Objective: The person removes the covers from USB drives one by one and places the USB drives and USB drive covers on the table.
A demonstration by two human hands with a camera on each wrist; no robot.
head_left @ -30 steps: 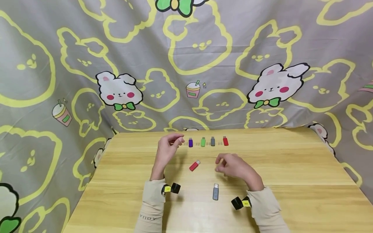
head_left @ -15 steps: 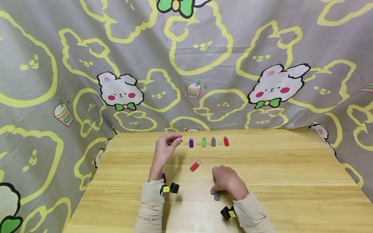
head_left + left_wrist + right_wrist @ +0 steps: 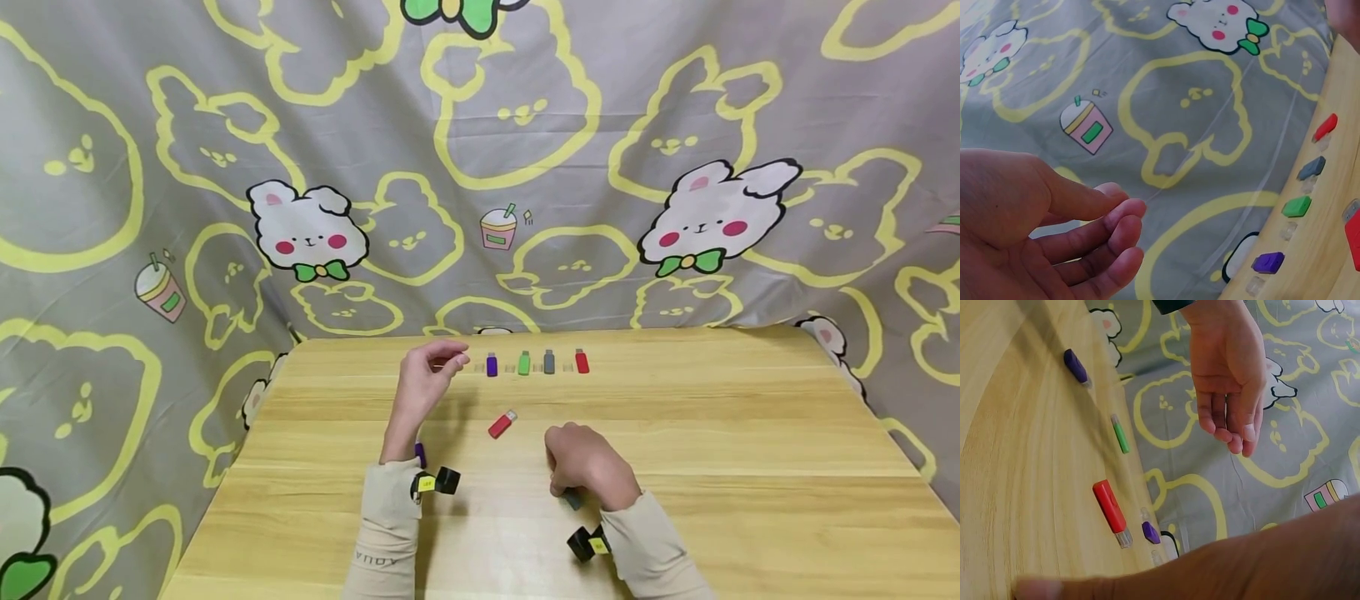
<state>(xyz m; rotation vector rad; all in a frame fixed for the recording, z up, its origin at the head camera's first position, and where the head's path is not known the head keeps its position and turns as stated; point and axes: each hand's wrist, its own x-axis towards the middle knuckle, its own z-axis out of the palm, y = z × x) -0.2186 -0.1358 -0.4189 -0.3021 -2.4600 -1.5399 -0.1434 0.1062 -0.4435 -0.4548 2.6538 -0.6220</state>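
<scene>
My right hand point(image 3: 588, 463) is low over the table, fingers curled down, pinching a grey USB stick point(image 3: 572, 499) that shows slantwise under the palm; the fingertips are mostly hidden. The left hand point(image 3: 426, 379) hovers at the back left with loosely bent fingers and nothing in them, as the left wrist view confirms. Just right of it a row of USB sticks lies along the back: purple point(image 3: 492, 365), green point(image 3: 524, 363), grey point(image 3: 549, 362) and red point(image 3: 582, 361). Another red USB stick point(image 3: 502, 423) lies diagonally between the hands.
A second purple USB stick point(image 3: 420, 454) lies partly behind the left wrist. In the right wrist view, a second green USB stick point(image 3: 1120, 434) lies near the back edge. Small clear pieces point(image 3: 1290, 230) sit between the row's sticks. A patterned curtain point(image 3: 555, 275) rises behind the wooden table point(image 3: 750, 433).
My right hand has come down and toward me onto the front grey USB stick, which has turned from straight to slanted. The left hand has stayed almost still.
</scene>
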